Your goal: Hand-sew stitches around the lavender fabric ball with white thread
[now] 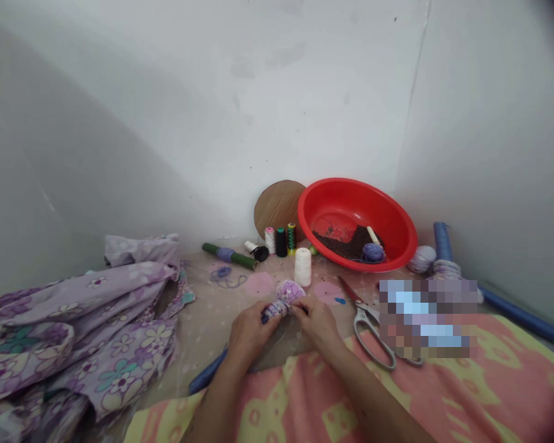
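Note:
My left hand (255,329) is closed around a blue stick (207,370) whose far end carries a round head wrapped in purple floral cloth (290,291). Below that head the cloth narrows to a gathered neck. At the neck, the fingers of my right hand (316,320) are pinched together; whatever they grip is too fine to make out. Just beyond the wrapped head stands a white thread spool (303,267) on the table. Scissors (369,329) with grey handles lie to the right of my right hand.
A red basin (404,231) with dark material and purple yarn (373,252) leans at the back. Several thread spools (281,242) and a green tube (231,256) lie left of it. Floral cloth (133,332) is piled left. A patterned cloth (493,381) covers the front.

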`<state>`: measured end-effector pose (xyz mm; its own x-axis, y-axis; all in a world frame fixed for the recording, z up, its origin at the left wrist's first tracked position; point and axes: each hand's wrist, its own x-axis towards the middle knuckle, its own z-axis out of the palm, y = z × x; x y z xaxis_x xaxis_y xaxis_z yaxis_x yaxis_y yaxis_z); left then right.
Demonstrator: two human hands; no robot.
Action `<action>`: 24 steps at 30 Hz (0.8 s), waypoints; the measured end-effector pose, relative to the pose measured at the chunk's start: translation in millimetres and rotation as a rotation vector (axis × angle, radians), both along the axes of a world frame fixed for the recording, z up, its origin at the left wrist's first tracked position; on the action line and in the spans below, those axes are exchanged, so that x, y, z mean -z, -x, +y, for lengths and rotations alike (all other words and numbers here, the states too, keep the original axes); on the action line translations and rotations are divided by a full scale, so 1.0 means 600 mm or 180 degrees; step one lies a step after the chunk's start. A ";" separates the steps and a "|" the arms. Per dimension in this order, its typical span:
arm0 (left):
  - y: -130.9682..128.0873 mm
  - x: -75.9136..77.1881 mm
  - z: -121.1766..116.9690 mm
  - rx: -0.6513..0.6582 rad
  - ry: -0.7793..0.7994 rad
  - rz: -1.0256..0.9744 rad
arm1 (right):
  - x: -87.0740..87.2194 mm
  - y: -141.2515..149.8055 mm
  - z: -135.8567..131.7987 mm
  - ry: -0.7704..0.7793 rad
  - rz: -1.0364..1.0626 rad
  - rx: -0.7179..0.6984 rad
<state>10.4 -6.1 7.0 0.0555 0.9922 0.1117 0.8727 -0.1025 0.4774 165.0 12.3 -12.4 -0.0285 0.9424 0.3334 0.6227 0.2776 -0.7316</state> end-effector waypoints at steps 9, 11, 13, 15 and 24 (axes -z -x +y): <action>0.000 0.003 0.001 -0.0037 -0.0026 0.0003 | 0.004 0.002 -0.001 0.0069 -0.0234 0.0027; 0.000 0.002 0.001 -0.0016 -0.0022 0.0020 | 0.004 0.003 -0.004 0.0115 -0.0262 0.0010; 0.001 0.002 0.002 0.0017 -0.0029 0.0035 | 0.003 0.005 -0.008 0.0148 -0.0323 -0.0033; 0.003 0.003 0.003 0.0034 -0.0026 0.0032 | 0.002 0.006 -0.011 0.0170 -0.0379 -0.0084; 0.011 0.012 0.010 0.0130 -0.0103 0.0051 | 0.000 0.004 -0.011 0.0395 -0.0393 -0.0203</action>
<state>3.7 -0.2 0.0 0.0978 0.9850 0.1424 0.8750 -0.1533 0.4592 162.6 5.5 -12.4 -0.1231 0.9710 0.2050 0.6938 0.2319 -0.6818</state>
